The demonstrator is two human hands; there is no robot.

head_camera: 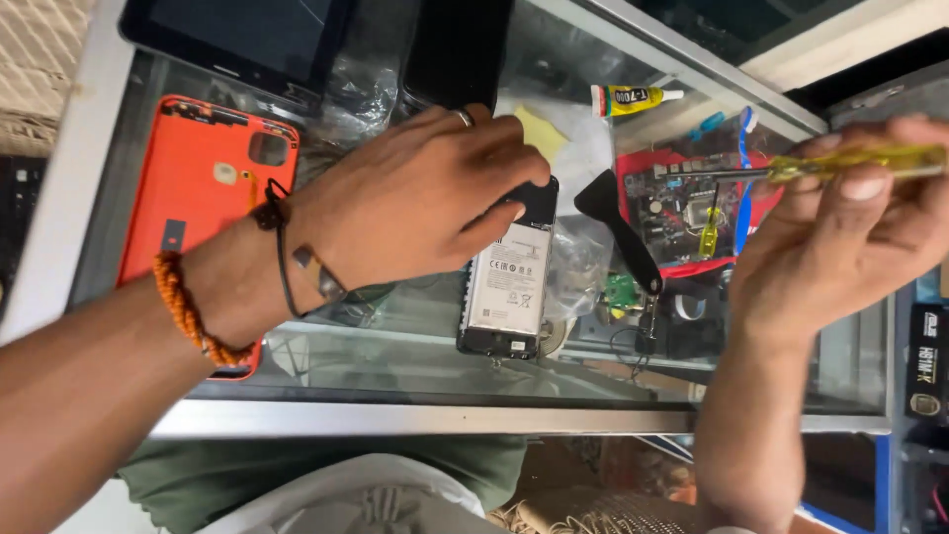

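My left hand (415,203) rests on the top end of an opened phone (509,287) that lies back-up on the glass counter, its white battery showing. The fingers press on the phone's dark upper part. My right hand (840,232) is raised at the right and grips a screwdriver with a yellow see-through handle (860,163); its thin shaft points left above a red tray of parts. An orange phone back cover (203,188) lies left of my left wrist.
A black plastic pry tool (618,227) lies right of the phone. A red tray (692,203) with circuit parts, a small glue tube (633,98), a dark tablet (247,40) and clear plastic bags sit on the glass counter (395,366), whose metal front edge runs below.
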